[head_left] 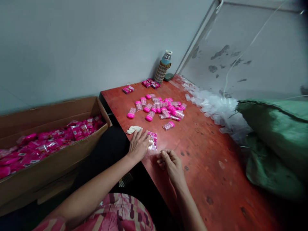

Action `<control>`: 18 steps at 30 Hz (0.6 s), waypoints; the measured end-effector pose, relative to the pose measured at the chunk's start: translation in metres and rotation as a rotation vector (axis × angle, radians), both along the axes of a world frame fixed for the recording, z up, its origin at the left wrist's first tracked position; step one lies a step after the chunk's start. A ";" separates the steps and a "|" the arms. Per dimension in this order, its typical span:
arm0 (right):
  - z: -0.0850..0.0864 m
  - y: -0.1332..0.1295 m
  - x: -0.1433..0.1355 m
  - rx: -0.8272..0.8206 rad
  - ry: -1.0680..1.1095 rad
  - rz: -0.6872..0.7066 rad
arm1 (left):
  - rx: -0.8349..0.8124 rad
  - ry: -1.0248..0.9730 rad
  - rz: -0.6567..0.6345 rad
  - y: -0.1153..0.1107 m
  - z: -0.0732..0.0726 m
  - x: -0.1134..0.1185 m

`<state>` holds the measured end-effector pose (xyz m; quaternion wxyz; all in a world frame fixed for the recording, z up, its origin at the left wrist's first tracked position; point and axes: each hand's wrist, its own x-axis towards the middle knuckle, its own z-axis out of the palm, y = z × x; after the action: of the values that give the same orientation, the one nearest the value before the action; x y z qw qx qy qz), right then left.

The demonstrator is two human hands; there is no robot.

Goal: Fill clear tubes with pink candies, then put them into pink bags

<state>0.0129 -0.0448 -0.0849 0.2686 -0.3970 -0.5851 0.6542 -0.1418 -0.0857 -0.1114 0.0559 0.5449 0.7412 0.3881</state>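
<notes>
My left hand (139, 145) lies flat with its fingers spread on the red tabletop, its fingertips at the left edge of a pink printed packet (153, 141). A crumpled white cloth (134, 129) touches the table just beyond those fingers. To the right of the packet is my right hand (170, 163), its fingers curled and thumb pressed to the index finger; whatever they might hold is too small to tell. Farther back lies a loose group of clear containers with pink caps and small balls inside (165, 112).
A cardboard box (72, 163) of pink packs stands at the left. Small pink packets (128, 89) and a bottle in a woven sleeve (161, 70) are at the back. Clear plastic pieces (214, 104) and a green sack (271, 138) occupy the right side.
</notes>
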 end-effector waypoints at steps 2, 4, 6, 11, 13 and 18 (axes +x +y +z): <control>-0.002 0.002 0.002 -0.009 -0.009 0.010 | -0.001 0.076 0.005 0.002 -0.007 0.000; -0.004 0.006 0.002 -0.009 -0.028 -0.002 | 0.025 0.089 0.007 0.000 -0.010 -0.001; -0.005 0.011 -0.002 0.050 -0.049 -0.041 | 0.061 0.060 0.008 -0.001 -0.011 -0.001; -0.006 0.026 -0.024 0.123 0.003 -0.136 | 0.121 -0.020 -0.011 -0.002 -0.013 -0.001; -0.007 0.030 -0.033 0.075 0.054 -0.108 | 0.137 -0.067 -0.028 -0.003 -0.011 -0.001; -0.003 0.033 -0.046 0.013 0.119 -0.140 | 0.220 -0.416 -0.013 -0.013 0.006 -0.001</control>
<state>-0.0331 -0.0117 -0.0883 0.3504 -0.3957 -0.5432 0.6524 -0.1429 -0.0983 -0.1056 0.1501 0.4608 0.6634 0.5701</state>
